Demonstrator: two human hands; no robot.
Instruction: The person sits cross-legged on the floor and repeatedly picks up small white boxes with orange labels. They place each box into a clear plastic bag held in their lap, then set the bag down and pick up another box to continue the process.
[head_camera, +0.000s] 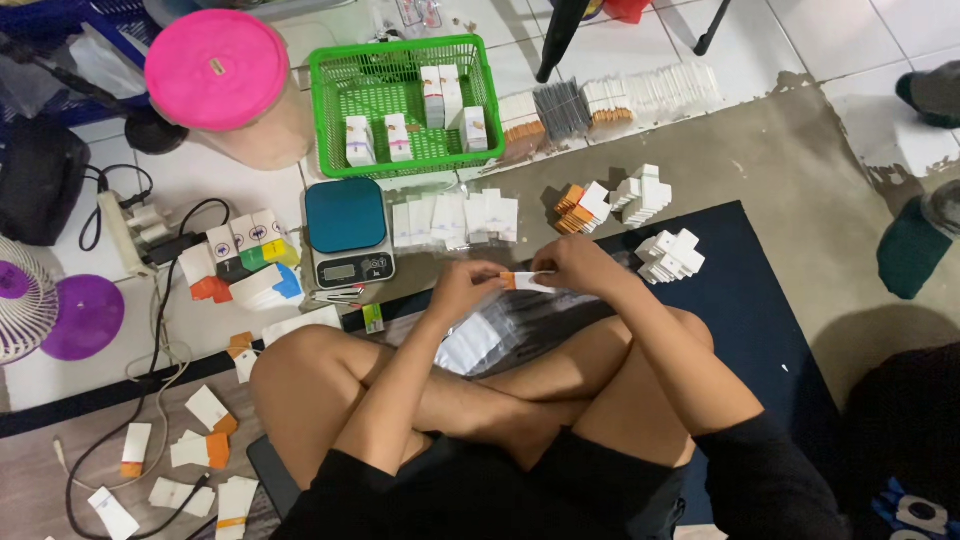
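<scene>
Holding a small white carton with an orange end (521, 282) between both hands, above the crossed legs: left hand (468, 284) pinches the orange end, right hand (570, 265) pinches the white end, fingers of both closed on it, carton roughly level

Clear plastic bags (487, 338) lie on the lap just below

Containers: green mesh basket (404, 103) ahead holds a handful of upright white cartons, mostly toward its back and right, much of its floor bare. Round tub with pink lid (220, 75) left of the basket, contents can't tell

Digital scale with teal platform (346, 230) just left of the hands, row of flat white cartons (455, 220) beside it. Stacks of folded cartons (668, 256) on the dark blue mat (760, 320) near the right hand, more stacks (640, 196) on the grey floor beyond

Open room: grey floor to the right past the mat edge. Left side crowded with cables, loose cartons, a purple fan (45, 310)
</scene>
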